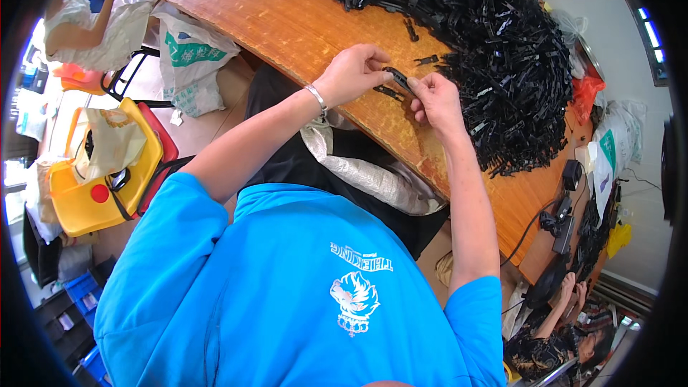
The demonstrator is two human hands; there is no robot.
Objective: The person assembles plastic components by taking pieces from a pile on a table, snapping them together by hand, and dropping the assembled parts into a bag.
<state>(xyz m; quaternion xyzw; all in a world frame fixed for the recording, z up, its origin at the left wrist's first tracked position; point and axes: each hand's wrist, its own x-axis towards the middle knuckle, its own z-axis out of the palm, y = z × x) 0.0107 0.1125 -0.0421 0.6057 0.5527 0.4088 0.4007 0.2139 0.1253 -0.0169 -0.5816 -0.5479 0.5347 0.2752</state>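
Observation:
A slim black plastic clip-like piece (pixel 400 79) is held between my two hands just above the table's near edge. My left hand (pixel 349 75), with a silver bracelet at its wrist, has its thumb and fingertips closed at the left end of the piece. The thumb and fingers of my right hand (pixel 438 102) pinch the other end. Just below the held piece, a similar black piece (pixel 389 93) lies on the wooden table (pixel 301 21). Beyond my right hand spreads a large heap of such black pieces (pixel 502 64); a few loose ones lie at its edge.
A silvery sack (pixel 373 179) hangs by my lap under the table edge. A yellow chair (pixel 79 204) with bags and a white printed sack (pixel 188 64) are at left. Black cables and a power strip (pixel 564 226) lie at right. Other people work at far left and lower right.

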